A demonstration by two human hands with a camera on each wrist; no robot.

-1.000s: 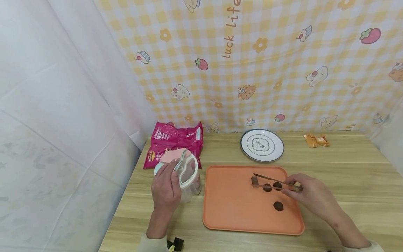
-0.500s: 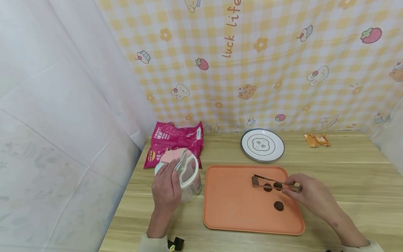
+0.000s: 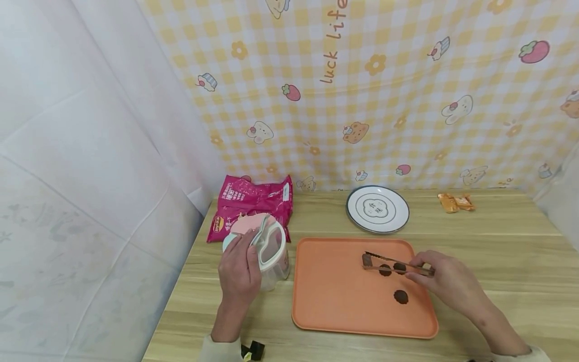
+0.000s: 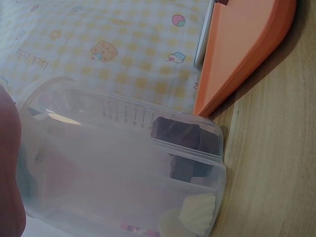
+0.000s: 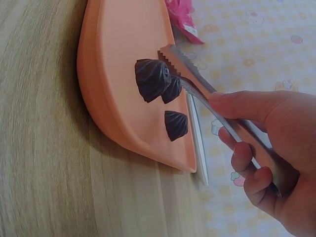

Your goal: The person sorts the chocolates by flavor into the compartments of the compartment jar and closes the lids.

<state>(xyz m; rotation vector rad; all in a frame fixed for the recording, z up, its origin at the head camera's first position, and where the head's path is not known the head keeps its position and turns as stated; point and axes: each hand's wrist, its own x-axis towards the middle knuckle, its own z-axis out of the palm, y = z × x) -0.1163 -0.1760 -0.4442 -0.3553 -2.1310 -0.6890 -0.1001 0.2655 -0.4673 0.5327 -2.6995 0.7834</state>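
Observation:
My left hand (image 3: 238, 269) holds the lid (image 3: 276, 257) of a clear storage container (image 3: 275, 276), its fingers by a raised flap. In the left wrist view, dark pieces (image 4: 175, 133) and a cream-coloured shell-like piece (image 4: 197, 212) lie inside, behind the clear wall. My right hand (image 3: 445, 274) grips metal tongs (image 3: 418, 269) over the orange tray (image 3: 334, 286). Between the serrated tips sits a dark brown square piece (image 3: 367, 260). Ridged dark chocolates lie nearby: two under the tongs, including one chocolate (image 3: 385, 270), and another chocolate (image 3: 400, 296) nearer the tray's front.
A magenta snack bag (image 3: 258, 198) lies behind the container. Beyond the tray are a white plate (image 3: 357, 213) with a dark rim and orange-wrapped snacks (image 3: 456, 202). A small black object (image 3: 257, 350) is by my left sleeve. A checked cloth hangs at the back.
The tongs' tips have drawn very slightly closer about the dark square piece. Both hands otherwise keep their places, and the container and tray stay put.

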